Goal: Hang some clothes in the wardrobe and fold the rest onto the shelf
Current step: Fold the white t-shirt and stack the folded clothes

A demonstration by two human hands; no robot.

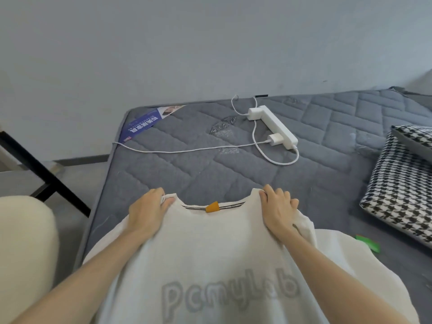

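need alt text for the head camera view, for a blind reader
The left hand and right hand grip the shoulders of a white printed t-shirt spread over a grey quilted mattress. A white power strip lies beyond it, a black-and-white houndstooth cushion to the right.

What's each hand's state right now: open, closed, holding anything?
Left hand: closed, pinching one shoulder of the white printed cotton T-shirt.
Right hand: closed, gripping the T-shirt's other shoulder.

**Reaching forward, gripping on both sides**

Bare forearms (93,272) reach out side by side. The left hand (149,211) pinches the shirt (217,249) by one shoulder, thumb on top; the right hand (277,210) curls its fingers (280,195) over the other shoulder.
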